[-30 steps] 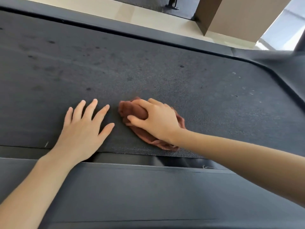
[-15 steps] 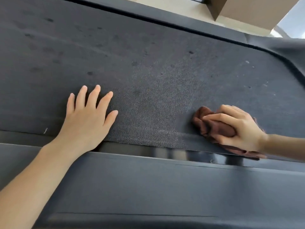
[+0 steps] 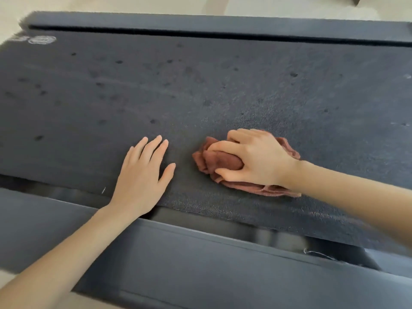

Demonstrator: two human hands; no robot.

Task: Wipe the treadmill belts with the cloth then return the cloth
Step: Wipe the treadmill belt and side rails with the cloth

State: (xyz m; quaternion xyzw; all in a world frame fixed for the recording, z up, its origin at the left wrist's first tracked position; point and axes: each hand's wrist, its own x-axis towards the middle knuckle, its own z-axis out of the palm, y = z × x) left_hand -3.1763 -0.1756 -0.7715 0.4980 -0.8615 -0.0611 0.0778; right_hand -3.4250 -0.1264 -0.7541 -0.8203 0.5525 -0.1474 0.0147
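The dark grey treadmill belt (image 3: pixel 200 90) fills most of the view, speckled with darker spots. A bunched reddish-brown cloth (image 3: pixel 214 161) lies on the belt near its front edge. My right hand (image 3: pixel 256 157) grips the cloth, fingers and thumb curled round a fold of it, pressing it onto the belt. Just left of the cloth, my left hand (image 3: pixel 142 177) rests flat on the belt with straight fingers, a small gap between thumb and cloth.
A dark side rail (image 3: pixel 200 264) runs along the near edge of the belt, another rail (image 3: pixel 223 25) along the far edge. Pale floor (image 3: pixel 156 5) shows beyond the treadmill. A white logo (image 3: pixel 42 40) marks the belt's far left corner.
My right hand has swept the cloth back leftward along the belt's near edge, close to my left hand. The view has shifted, showing more of the belt's left end.
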